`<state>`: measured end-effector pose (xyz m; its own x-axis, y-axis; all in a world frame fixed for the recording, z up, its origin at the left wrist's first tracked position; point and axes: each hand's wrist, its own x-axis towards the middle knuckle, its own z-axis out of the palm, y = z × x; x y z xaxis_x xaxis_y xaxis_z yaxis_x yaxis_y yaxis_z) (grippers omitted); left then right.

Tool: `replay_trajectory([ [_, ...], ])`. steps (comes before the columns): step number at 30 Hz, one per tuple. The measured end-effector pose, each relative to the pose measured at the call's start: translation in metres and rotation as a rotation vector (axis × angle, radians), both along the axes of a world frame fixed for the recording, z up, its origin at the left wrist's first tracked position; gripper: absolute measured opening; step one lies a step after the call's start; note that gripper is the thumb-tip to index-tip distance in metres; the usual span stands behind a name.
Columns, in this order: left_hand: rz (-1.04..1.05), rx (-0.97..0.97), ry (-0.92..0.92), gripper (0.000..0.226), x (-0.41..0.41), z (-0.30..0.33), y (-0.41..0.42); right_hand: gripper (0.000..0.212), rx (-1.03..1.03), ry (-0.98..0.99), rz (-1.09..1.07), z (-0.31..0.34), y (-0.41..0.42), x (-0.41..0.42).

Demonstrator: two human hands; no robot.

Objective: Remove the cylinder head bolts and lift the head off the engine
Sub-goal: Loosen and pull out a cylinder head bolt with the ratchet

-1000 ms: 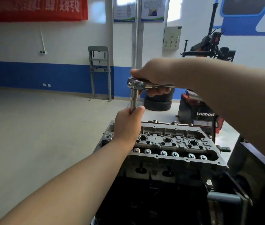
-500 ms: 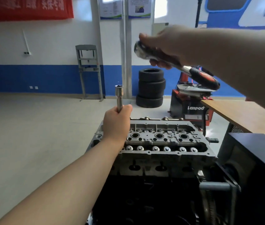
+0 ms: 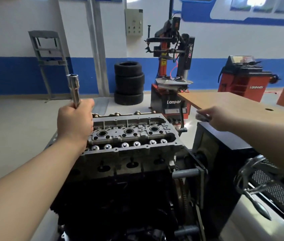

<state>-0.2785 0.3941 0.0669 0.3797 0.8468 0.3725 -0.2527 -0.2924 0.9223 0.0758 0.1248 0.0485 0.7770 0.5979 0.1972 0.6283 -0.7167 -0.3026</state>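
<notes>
The grey aluminium cylinder head [image 3: 130,136] sits on the dark engine block [image 3: 120,188] in the middle of the view, its spark plug wells and valve tops exposed. My left hand [image 3: 76,119] grips a long chrome socket extension [image 3: 74,90] that stands upright over the head's left end. My right hand [image 3: 214,117] is out to the right over the black stand, holding the ratchet; only its blurred metal head [image 3: 201,116] shows past the fingers.
A black engine stand box [image 3: 224,153] with a chrome crank wheel [image 3: 258,180] stands right of the engine. A wooden table [image 3: 242,105] lies behind it. A tyre stack [image 3: 129,82], a red tyre changer [image 3: 171,70] and a wheel balancer [image 3: 244,77] stand farther back.
The ratchet came off the extension. My right hand carried it up, then down to the right over the stand. My left hand stays on the upright extension.
</notes>
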Motion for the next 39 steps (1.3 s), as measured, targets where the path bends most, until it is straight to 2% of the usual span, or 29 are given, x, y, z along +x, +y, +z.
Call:
replay_trajectory([
  [5,-0.016,-0.006,-0.019,0.040,0.001,0.000,0.003,0.057,0.023,-0.138,-0.087,-0.045,-0.035,0.032],
  [8,-0.017,-0.003,-0.019,0.041,0.002,-0.001,0.004,0.053,0.043,-0.110,-0.115,-0.053,-0.035,0.044],
  [11,-0.014,-0.001,-0.011,0.042,0.002,0.001,0.004,0.058,-0.029,-0.042,-0.091,-0.051,-0.029,0.043],
  [19,-0.027,0.004,-0.002,0.046,0.001,-0.001,0.004,0.070,-0.091,-0.083,-0.110,-0.056,-0.033,0.032],
  [23,-0.037,0.006,-0.005,0.045,0.000,0.000,0.002,0.059,-0.084,-0.177,-0.115,-0.051,-0.031,0.018],
  [26,-0.041,0.002,-0.002,0.044,0.000,0.001,-0.001,0.040,0.203,-0.306,-0.019,-0.033,-0.004,-0.021],
  [29,-0.028,0.000,0.014,0.041,-0.001,0.002,-0.004,0.029,0.620,-0.216,0.180,-0.007,0.045,-0.100],
  [31,-0.033,-0.012,0.030,0.039,-0.003,0.003,-0.005,0.029,0.737,-0.138,0.332,0.002,0.079,-0.163],
  [33,-0.051,-0.020,0.048,0.038,-0.005,0.004,-0.005,0.036,0.690,0.004,0.475,0.007,0.112,-0.221],
  [36,-0.055,0.079,0.153,0.034,-0.012,0.006,0.000,0.049,0.474,0.227,0.602,0.003,0.155,-0.276],
  [39,-0.143,0.196,0.246,0.038,-0.031,-0.006,0.012,0.052,0.429,0.103,0.569,-0.010,0.171,-0.291],
])
